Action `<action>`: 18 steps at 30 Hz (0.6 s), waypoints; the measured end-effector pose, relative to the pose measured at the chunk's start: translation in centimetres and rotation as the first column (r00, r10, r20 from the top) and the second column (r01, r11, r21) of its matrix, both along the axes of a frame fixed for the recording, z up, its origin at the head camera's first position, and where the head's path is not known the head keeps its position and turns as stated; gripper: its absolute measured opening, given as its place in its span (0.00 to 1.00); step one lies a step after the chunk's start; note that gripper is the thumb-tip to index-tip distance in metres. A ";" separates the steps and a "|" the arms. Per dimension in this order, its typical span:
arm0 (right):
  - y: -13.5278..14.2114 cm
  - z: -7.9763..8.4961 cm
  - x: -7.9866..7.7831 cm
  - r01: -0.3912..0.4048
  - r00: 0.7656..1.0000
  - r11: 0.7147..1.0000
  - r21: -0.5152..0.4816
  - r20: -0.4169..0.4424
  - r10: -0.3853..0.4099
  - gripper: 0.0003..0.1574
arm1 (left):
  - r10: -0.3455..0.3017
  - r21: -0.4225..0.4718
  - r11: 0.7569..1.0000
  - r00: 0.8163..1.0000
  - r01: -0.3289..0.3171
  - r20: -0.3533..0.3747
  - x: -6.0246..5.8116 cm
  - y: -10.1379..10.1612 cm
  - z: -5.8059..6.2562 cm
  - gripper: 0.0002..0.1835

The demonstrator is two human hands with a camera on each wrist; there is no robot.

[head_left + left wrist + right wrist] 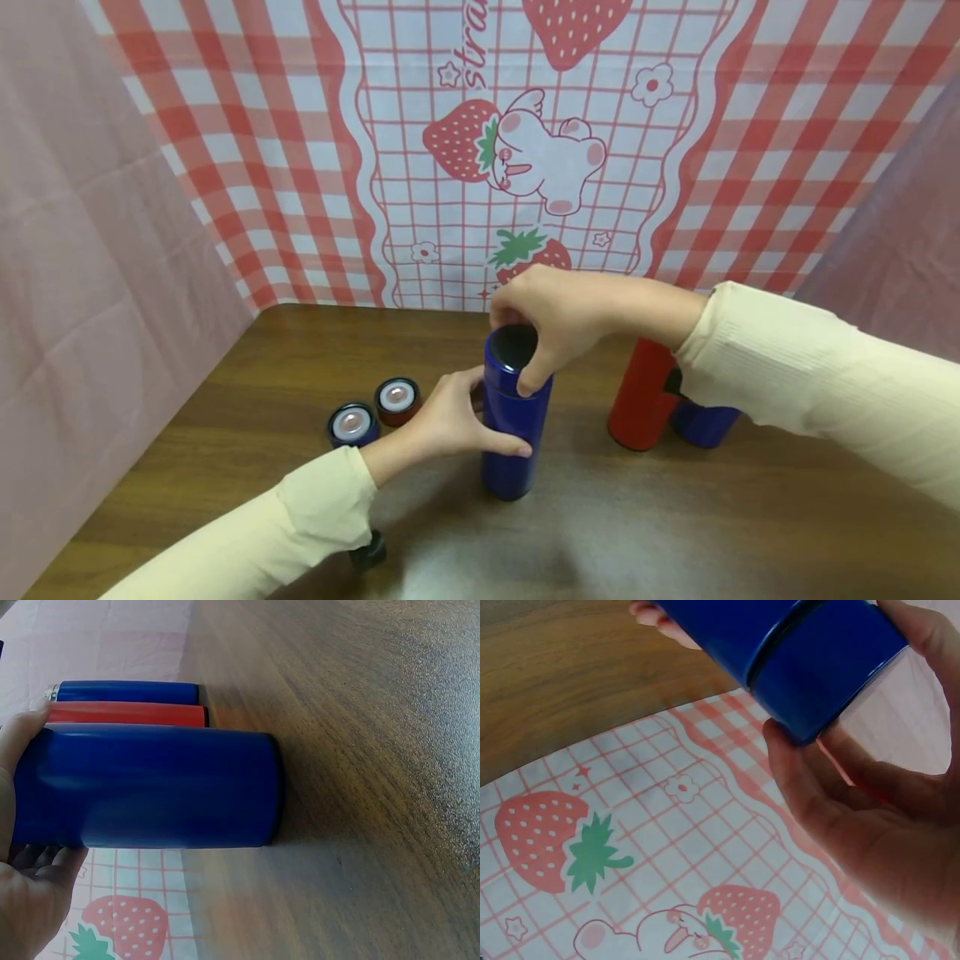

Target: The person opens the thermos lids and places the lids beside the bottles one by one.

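A blue vacuum flask (512, 454) with a black-topped lid (497, 364) stands upright on the wooden table. Around its upper body my left hand (447, 421) is wrapped, thumb across the near side. From above, my right hand (558, 312) pinches the lid between thumb and fingers. The lid sits on the flask, with a dark seam between them in the right wrist view. The blue body (150, 787) fills much of the left wrist view, its base at the tabletop.
To the right stand a red flask (643, 400) and another blue flask (705, 423), both partly behind my right sleeve. Two upturned lids, one blue (352, 423) and one red (397, 400), lie left of my left hand. A strawberry-print cloth (420, 167) hangs behind the table.
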State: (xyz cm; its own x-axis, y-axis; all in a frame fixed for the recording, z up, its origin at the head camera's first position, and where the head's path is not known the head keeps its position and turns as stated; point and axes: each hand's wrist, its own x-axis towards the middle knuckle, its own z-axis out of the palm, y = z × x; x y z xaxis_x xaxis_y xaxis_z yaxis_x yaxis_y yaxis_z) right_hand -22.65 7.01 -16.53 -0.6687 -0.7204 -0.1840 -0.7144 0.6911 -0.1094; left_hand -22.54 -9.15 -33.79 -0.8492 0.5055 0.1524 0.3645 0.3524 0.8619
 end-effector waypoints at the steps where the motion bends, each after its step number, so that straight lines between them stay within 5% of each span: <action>1: 0.1 -0.1 -0.1 -0.019 1.000 1.000 -0.011 0.002 0.019 0.28 | -0.002 0.002 1.000 1.000 0.002 0.001 0.0 0.0 0.0 0.37; 18: 0.8 0.2 -1.0 -0.168 0.980 0.983 -0.078 0.098 0.175 0.33 | -0.015 0.021 1.000 1.000 0.015 0.010 0.0 -0.3 0.1 0.36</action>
